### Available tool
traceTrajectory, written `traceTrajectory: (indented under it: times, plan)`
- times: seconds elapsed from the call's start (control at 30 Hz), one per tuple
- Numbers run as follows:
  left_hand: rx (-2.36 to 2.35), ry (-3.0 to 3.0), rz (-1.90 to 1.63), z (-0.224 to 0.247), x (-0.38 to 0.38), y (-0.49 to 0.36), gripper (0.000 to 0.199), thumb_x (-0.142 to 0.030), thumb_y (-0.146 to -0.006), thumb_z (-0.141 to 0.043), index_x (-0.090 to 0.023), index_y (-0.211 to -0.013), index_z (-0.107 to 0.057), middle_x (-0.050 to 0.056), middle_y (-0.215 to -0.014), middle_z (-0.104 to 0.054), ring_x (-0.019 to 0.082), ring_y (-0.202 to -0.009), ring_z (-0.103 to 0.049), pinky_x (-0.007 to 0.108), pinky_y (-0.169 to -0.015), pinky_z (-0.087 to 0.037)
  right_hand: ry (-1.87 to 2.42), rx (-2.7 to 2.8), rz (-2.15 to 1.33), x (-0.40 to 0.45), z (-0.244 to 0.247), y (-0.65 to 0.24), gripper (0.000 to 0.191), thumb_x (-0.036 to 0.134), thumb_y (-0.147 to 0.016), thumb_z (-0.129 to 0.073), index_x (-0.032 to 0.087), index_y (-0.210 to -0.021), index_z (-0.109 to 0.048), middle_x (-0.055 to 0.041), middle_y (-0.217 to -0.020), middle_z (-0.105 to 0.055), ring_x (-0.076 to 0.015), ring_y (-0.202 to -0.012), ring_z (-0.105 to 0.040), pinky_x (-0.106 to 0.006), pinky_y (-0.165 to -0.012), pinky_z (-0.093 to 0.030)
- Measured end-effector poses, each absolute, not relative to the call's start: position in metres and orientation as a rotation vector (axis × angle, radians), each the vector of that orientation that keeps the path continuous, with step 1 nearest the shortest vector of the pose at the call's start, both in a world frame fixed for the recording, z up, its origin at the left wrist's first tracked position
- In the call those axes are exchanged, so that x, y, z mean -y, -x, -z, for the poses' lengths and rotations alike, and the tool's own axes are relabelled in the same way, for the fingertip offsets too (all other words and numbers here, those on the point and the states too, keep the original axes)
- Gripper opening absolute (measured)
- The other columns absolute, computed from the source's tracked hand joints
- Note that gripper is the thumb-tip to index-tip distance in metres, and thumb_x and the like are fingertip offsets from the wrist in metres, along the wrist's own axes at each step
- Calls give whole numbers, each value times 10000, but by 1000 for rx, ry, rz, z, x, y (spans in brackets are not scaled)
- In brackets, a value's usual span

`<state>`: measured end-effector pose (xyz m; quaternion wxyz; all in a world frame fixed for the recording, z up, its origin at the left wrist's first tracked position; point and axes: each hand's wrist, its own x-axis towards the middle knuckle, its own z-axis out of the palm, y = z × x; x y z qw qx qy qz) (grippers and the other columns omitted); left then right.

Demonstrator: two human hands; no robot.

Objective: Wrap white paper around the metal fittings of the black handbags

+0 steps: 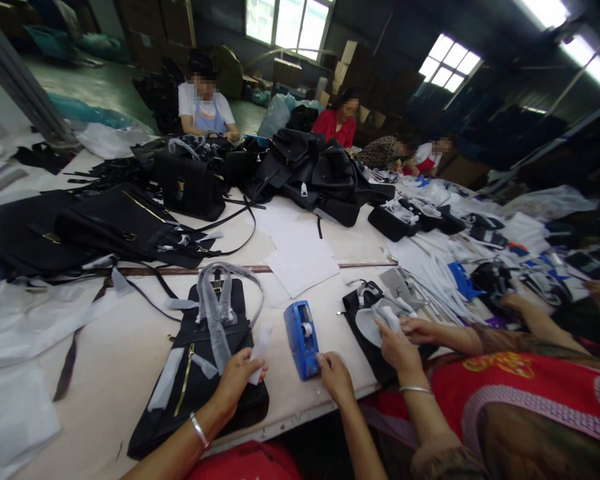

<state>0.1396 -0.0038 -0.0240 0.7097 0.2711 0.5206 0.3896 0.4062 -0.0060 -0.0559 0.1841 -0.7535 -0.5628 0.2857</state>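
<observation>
a blue tape dispenser (295,341) sits on the pale table (280,400) with a white roll showing in its middle, and just left of it a black bag (196,333) lies flat, its narrow top pointing away from the person. the bag is smooth and dark, with a gold zipper (184,381) slanting across its front, a gold buckle (217,283) near the top, and a strap (215,327) wrapped in cloudy film; a white strip (166,380) lies along its left side. the left hand (241,373), left of the dispenser and over the bag's right side, pinches a white slip (261,348) between thumb and fingers. the right hand (336,379) has its fingertips at the dispenser's near end; i cannot tell if they grip it or only touch it. the left hand and forearm hide the bag's lower right part, and what the slip is made of is hard to make out. right of the dispenser, a co-worker's hands (399,348) partly cover a grey piece (367,327) on a second black bag (354,308). well beyond the dispenser, the heaped bags (305,167) run together darkly, their outlines hard to separate.
</observation>
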Motion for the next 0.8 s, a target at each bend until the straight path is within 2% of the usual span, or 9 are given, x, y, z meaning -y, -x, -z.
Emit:
traceTrajectory:
  times: [0.17,0.33,0.43,0.53,0.63,0.8]
  plan:
    - [-1146,-586,-875,27,5,-138,228,-320,-753,-661,-133,-815,-546,18,-696,-633,119,-590,-566,231,-573,-439,2095,1566,-861,3,57,-405,371,484,-835,-442,187,-696,-615,-37,-712,-638,-188,-707,-589,-272,-673,-427]
    - [-1146,-588,-883,29,6,-137,231,-323,-757,-663,-132,-820,-551,18,-691,-634,115,-579,-560,227,-565,-431,2045,1548,-828,13,43,-408,361,516,-808,-464,204,-659,-568,-34,-741,-619,-191,-764,-573,-277,-721,-427]
    - [-1145,-601,-888,31,7,-136,225,-320,-764,-659,-130,-819,-552,21,-690,-636,111,-572,-554,223,-556,-422,2012,1276,-1065,26,42,-407,365,572,-743,-516,217,-659,-533,0,-640,-578,-161,-626,-534,-257,-598,-413]
    - [-1144,-608,-889,33,6,-136,226,-326,-774,-651,-129,-830,-554,26,-702,-639,116,-582,-560,229,-566,-429,1977,1005,-1295,36,50,-404,414,627,-667,-529,215,-666,-493,20,-574,-543,-122,-478,-456,-236,-464,-346]
    - [-1143,-602,-882,34,6,-136,233,-335,-775,-651,-131,-837,-557,28,-709,-641,120,-589,-564,236,-578,-439,1978,964,-1304,40,56,-402,429,639,-652,-518,212,-678,-477,30,-563,-529,-106,-444,-431,-226,-437,-319]
    - [-1136,-571,-876,28,5,-137,226,-334,-761,-660,-139,-815,-560,25,-708,-644,116,-590,-562,230,-579,-434,2009,982,-1280,38,50,-400,387,596,-683,-513,210,-696,-495,18,-575,-561,-121,-465,-475,-229,-455,-343]
